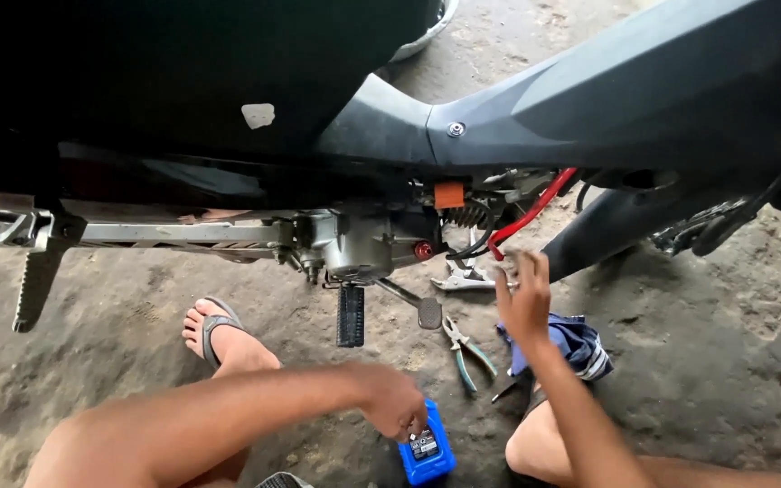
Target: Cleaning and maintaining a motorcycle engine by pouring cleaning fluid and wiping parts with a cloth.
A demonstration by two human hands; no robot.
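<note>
Low centre of the frame: small blue plastic box, rectangular, glossy, with a dark label panel on its upper face, resting on the dirt; contents not visible. Left hand curled down over the box's upper end, fingertips touching it; whether actually pinching, cannot tell.

Right of centre: right hand raised, fingers straight and pressed loosely together, blurred, reaching up toward the red cable and the engine; holding nothing visible.

Just below that hand: crumpled blue-and-white cloth, soft and folded, lying on the ground. Left of the cloth: pliers with teal handles, flat on the dirt. Above them, under the engine: a bare metal tool, jaws shiny.

Across the upper frame: motorcycle body panels, matte dark grey plastic, smooth, with one round screw head. Below: cast grey metal engine case, an orange block beside it, ribbed black rubber footpeg hanging down, and a serrated metal footrest at far left.

Lower left: bare foot in a grey sandal. Ground: packed grey-brown earth, rough and pitted.
</note>
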